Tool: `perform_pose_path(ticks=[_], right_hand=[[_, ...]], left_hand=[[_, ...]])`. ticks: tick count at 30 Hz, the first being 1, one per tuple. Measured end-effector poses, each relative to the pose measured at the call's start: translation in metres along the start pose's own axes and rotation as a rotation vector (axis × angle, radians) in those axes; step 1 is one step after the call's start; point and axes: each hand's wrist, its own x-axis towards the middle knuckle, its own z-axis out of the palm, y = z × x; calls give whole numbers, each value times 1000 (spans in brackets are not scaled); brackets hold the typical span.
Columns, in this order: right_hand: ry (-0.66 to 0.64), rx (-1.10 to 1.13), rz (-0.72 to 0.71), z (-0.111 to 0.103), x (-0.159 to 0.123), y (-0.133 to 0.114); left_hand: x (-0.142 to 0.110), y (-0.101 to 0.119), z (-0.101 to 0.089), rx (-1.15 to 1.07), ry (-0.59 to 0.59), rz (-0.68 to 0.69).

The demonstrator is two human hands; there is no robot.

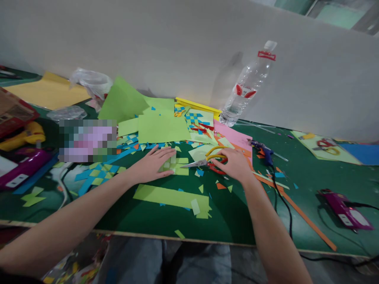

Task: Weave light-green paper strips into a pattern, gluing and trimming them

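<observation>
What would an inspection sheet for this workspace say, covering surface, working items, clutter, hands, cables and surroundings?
Surface: green tabletop, strewn with paper scraps.
Working items: scissors with yellow and red handles; light-green paper strips.
Clutter: blue-and-green woven paper at left; orange strip and blue glue gun at right.
Hands: left hand rests on the light-green paper strips; right hand holds the scissors, tips at those strips.
Cables: black cable near the glue gun; white cable at left.
Surroundings: grey panel behind, clear bottle beside it.
</observation>
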Motion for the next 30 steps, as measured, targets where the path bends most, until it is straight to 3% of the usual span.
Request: perform_pose_path(ticks=[18, 30], right_hand=[[71, 47, 14, -3, 1, 5], [4, -3, -16, -5, 0, 2]], left_hand=[[0, 0, -2, -34, -6, 14], [-1, 0, -4, -46, -21, 32]])
